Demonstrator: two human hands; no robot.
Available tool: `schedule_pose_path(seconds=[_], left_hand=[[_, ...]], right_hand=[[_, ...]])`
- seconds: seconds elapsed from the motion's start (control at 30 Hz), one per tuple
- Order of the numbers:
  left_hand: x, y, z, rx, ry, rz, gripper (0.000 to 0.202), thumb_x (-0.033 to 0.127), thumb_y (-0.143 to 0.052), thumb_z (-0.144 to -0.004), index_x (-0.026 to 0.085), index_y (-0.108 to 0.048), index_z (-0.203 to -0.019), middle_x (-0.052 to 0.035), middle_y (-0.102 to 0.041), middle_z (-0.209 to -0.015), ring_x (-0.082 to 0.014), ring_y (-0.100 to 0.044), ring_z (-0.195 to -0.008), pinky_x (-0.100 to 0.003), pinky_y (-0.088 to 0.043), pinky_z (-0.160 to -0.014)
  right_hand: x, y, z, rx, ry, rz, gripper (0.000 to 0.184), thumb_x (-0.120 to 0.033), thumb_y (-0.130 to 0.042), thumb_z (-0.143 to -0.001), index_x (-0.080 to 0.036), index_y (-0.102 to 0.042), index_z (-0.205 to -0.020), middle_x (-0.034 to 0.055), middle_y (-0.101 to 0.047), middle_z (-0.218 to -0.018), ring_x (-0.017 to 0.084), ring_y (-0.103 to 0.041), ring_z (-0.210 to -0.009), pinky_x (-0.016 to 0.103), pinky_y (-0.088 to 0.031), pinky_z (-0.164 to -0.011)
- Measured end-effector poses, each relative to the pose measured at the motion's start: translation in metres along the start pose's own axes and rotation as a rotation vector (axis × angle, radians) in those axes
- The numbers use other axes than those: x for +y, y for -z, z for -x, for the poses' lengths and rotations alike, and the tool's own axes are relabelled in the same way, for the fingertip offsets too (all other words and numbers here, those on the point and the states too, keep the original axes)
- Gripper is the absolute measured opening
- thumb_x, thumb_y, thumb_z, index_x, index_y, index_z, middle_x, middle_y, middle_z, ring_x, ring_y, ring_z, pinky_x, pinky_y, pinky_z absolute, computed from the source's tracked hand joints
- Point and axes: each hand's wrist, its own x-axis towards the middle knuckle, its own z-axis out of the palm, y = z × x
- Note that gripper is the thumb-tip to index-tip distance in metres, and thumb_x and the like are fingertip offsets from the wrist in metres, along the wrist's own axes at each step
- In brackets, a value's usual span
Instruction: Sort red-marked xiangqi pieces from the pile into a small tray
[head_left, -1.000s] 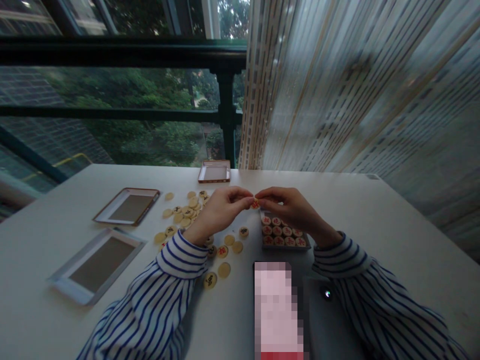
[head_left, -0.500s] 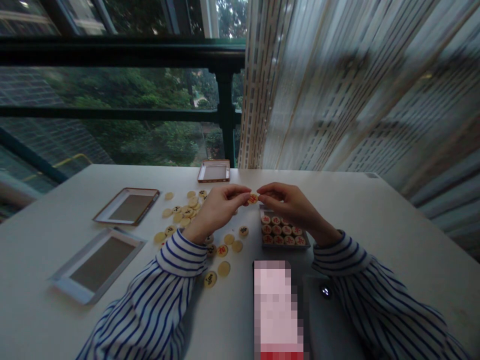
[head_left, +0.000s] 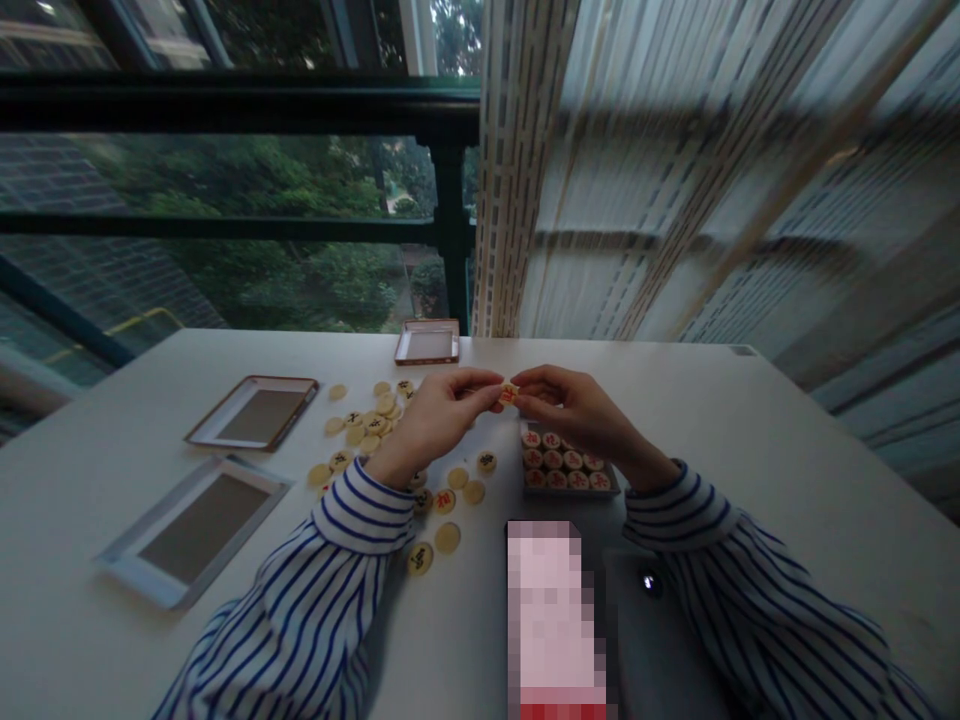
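Between the fingertips of my left hand (head_left: pixel 448 415) and my right hand (head_left: pixel 574 405) is a round Chinese chess piece (head_left: pixel 508 394) with a red character facing up. Both hands pinch it from opposite sides, above the table. Just below my right hand sits a small box (head_left: pixel 574 492) with rows of red-character pieces (head_left: pixel 553 460) in it; the hand hides its far right part. Loose pieces (head_left: pixel 373 424) lie in a heap beyond and left of my left wrist, some with black characters, some blank side up. Other pieces (head_left: pixel 448 537) are scattered nearer me.
Left on the white table (head_left: pixel 750 450) lie a brown-rimmed tray (head_left: pixel 311 400) and a grey-rimmed tray (head_left: pixel 120 550). A smaller tray (head_left: pixel 427 361) is at the far edge. A phone with a blurred screen (head_left: pixel 553 610) and a dark flat object (head_left: pixel 675 650) lie close to me.
The chess piece has turned between my fingertips, so its red character now sits at another angle. My hands have hardly moved.
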Motion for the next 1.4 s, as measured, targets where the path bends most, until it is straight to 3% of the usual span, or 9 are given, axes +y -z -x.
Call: schedule_pose_path(seconds=[0.27,0.7,1.13,1.4], left_hand=[[-0.0003,-0.0007,-0.0014,-0.007,0.028,0.019,0.025,0.026,-0.062,-0.074,0.011,-0.065,-0.093,-0.0068,-0.069,-0.083,-0.0147,-0.063,-0.070,-0.026,-0.049,-0.063],[0.0000,0.0007,-0.0005,-0.016,0.009,-0.052,0.029,0.033,-0.059,-0.076,0.012,-0.067,-0.094,-0.0057,-0.068,-0.080,-0.0142,-0.060,-0.070,-0.026,-0.046,-0.064],[-0.0023,0.0014,-0.0008,-0.038,0.027,-0.037,0.026,0.033,-0.061,-0.075,0.013,-0.068,-0.090,-0.0042,-0.067,-0.075,-0.0129,-0.058,-0.067,-0.025,-0.045,-0.062],[-0.0004,-0.0010,-0.0008,-0.004,0.056,0.038,0.026,0.029,-0.064,-0.072,0.010,-0.065,-0.091,-0.0057,-0.068,-0.080,-0.0125,-0.060,-0.068,-0.025,-0.047,-0.062]], right_hand=[[-0.0006,0.0005,-0.0009,0.010,0.015,-0.015,0.024,-0.032,-0.062,-0.076,-0.013,-0.062,-0.092,0.0064,-0.069,-0.083,0.014,-0.063,-0.072,0.026,-0.051,-0.064],[-0.0031,0.0023,0.0001,-0.010,0.048,0.111,0.023,-0.029,-0.060,-0.076,-0.013,-0.066,-0.091,0.0056,-0.069,-0.080,0.014,-0.061,-0.068,0.025,-0.048,-0.060],[-0.0036,0.0045,0.0001,-0.066,0.080,0.158,0.022,-0.024,-0.056,-0.079,-0.015,-0.068,-0.094,0.0055,-0.070,-0.089,0.016,-0.063,-0.078,0.028,-0.049,-0.071],[-0.0017,0.0033,-0.0002,-0.030,0.088,0.150,0.022,-0.027,-0.057,-0.078,-0.014,-0.067,-0.093,0.0063,-0.070,-0.087,0.016,-0.063,-0.076,0.028,-0.049,-0.069]])
